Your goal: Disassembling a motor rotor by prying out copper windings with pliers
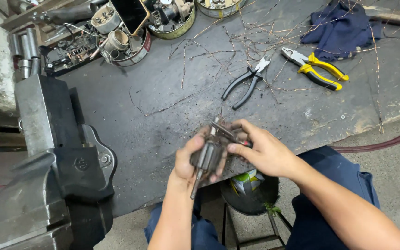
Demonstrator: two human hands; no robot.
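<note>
My left hand [187, 163] grips a dark, grimy motor armature [208, 155] with a steel shaft sticking out below it, held just over the near edge of the grey workbench [163, 97]. My right hand [262, 150] pinches the top end of the armature, where a thin metal tool or strip [222, 130] lies against the windings. Both hands are together in front of my lap, above my blue trousers [343, 176].
A large grey bench vise [47, 162] stands at the left. Black-handled cutters [247, 82] and yellow-handled pliers [315, 68] lie among loose copper wire strands [237, 41]. A blue cloth [341, 25] is at the back right, round tins of parts [172, 18] at the back. A black bucket [251, 194] sits below.
</note>
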